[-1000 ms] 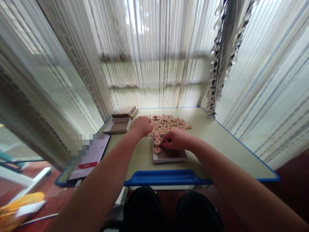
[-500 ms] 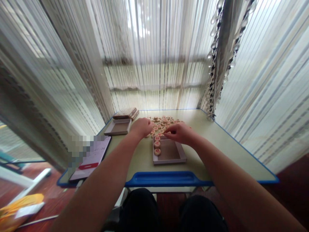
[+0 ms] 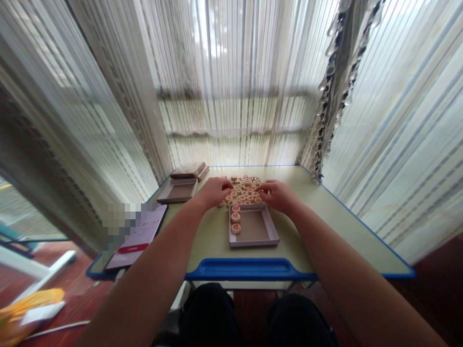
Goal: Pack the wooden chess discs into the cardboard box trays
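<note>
Many round wooden Chinese chess pieces (image 3: 243, 193) lie in a heap at the far middle of the table. My left hand (image 3: 216, 191) is at the heap's left side, its bent fingers loosely apart over the edge pieces; the fingertips are partly hidden. On the right side of the heap, my right hand (image 3: 277, 194) reaches in with fingers and thumb apart, close to the pieces. Nearer to me is a shallow open box (image 3: 253, 243). Along its left wall stands a column of three red-marked chess pieces (image 3: 236, 218).
A second shallow box (image 3: 177, 198) lies at the left, with a folded brown item (image 3: 188, 170) behind it. A phone (image 3: 139, 241) with a cable rests on the left edge. The table has a blue front tray (image 3: 246, 268). Curtains (image 3: 238, 115) hang behind.
My right hand has moved from the box's far edge outward to the heap's right side. The left hand's fingers have loosened and shifted slightly right. The three pieces in the box stay put.
</note>
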Available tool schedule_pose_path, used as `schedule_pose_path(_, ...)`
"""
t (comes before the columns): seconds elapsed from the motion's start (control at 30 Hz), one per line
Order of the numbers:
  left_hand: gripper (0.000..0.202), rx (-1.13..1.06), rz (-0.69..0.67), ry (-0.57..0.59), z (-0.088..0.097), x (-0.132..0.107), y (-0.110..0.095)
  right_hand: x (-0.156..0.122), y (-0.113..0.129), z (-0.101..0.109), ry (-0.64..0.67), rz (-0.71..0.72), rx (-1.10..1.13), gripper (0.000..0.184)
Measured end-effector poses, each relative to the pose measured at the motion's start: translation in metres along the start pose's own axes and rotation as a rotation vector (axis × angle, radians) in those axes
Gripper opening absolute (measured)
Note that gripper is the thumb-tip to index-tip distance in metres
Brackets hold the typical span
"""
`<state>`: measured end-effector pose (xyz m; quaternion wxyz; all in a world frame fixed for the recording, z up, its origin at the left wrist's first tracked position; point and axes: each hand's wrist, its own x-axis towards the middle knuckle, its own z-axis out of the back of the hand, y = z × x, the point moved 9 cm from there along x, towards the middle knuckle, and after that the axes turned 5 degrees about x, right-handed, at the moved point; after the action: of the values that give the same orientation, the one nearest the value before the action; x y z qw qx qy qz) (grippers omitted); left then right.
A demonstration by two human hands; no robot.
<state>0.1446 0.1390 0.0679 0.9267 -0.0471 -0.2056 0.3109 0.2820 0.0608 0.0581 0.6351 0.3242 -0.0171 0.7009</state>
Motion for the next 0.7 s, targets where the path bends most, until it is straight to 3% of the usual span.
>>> schedule_pose_path(0.2,0.023,0.148,-0.051,0.068,-0.010,0.000,-0.002,0.002,-0.009,0.001,-0.030,-0.026,-0.050,0.024)
schedule_pose_path(0.37,0.021,0.058,-0.084,0.146,-0.020,-0.003,-0.006,0.002,-0.016,0.007,-0.112,-0.030,-0.112,0.025)
schedule_pose_path(0.57,0.022,0.097,-0.098,0.128,-0.021,-0.002,-0.007,0.004,-0.019,-0.004,-0.038,-0.036,-0.084,0.023)
schedule_pose_path(0.7,0.021,0.126,-0.111,0.134,-0.021,-0.003,-0.010,0.004,-0.026,-0.001,-0.045,-0.081,-0.093,0.023)
